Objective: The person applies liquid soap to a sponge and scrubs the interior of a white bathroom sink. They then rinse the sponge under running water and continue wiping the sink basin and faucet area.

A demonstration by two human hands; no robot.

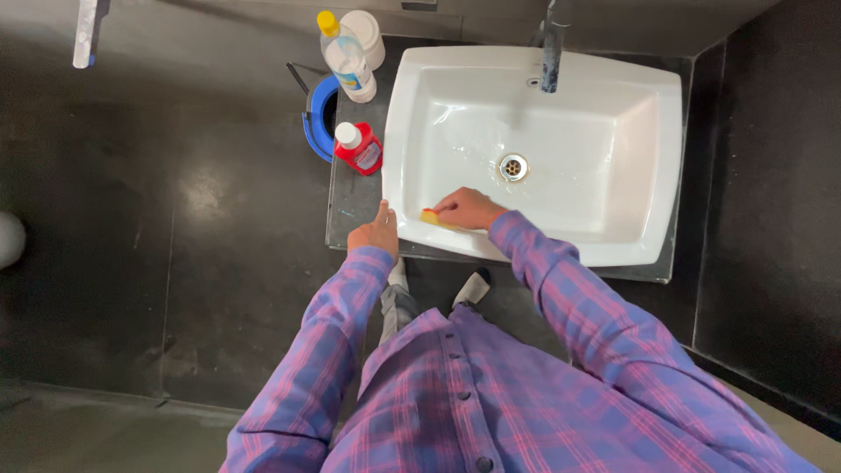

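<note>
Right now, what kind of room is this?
Most likely a bathroom or washroom: a white rectangular sink with a drain and tap, cleaner bottles beside it on a dark counter, and the right hand pressing a yellow sponge in the basin.

Sink (613, 245) is sitting on a counter (350, 210), tap (554, 44) standing at its far rim, drain (513, 166) lying mid-basin. Right hand (469, 208) is pressing a sponge (431, 217) inside the near left wall. Left hand (375, 232) is resting on the counter just left of the sink. Small bottle (358, 147) is standing left of the sink; tall bottle (347, 57) and jar (366, 37) are standing behind it.
</note>
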